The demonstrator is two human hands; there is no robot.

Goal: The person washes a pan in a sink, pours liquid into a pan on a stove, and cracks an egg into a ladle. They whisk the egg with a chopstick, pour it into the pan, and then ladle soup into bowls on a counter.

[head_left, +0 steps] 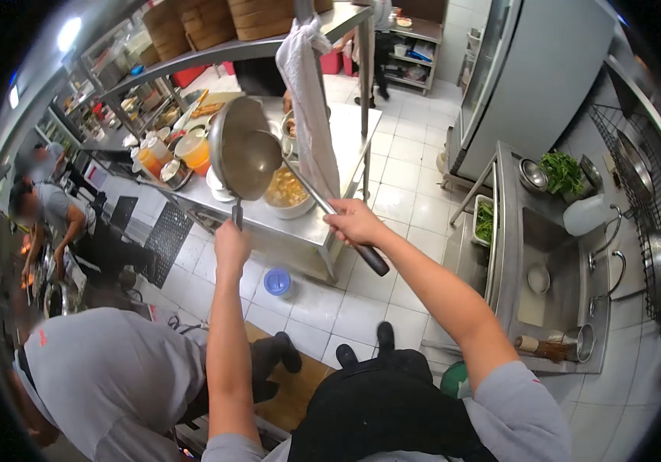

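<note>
My left hand (232,240) is wrapped round the short handle of a metal wok (232,146), which is tipped on its side above the steel counter. In my right hand (352,222) is a ladle (311,190), its dark handle end sticking out below the fist. The ladle's upper end reaches to the wok's rim, beside a white bowl (292,206) of yellowish food with pieces in it. Part of the bowl is hidden behind the wok and the ladle. A white towel (306,85) hangs from the shelf post just behind.
Sauce containers (194,150) stand on the steel counter (269,225) left of the wok. Bamboo steamers (261,19) sit on the shelf above. A co-worker (115,377) bends close on my left. At right is a sink (550,250); a blue-lidded tub (277,282) stands on the floor.
</note>
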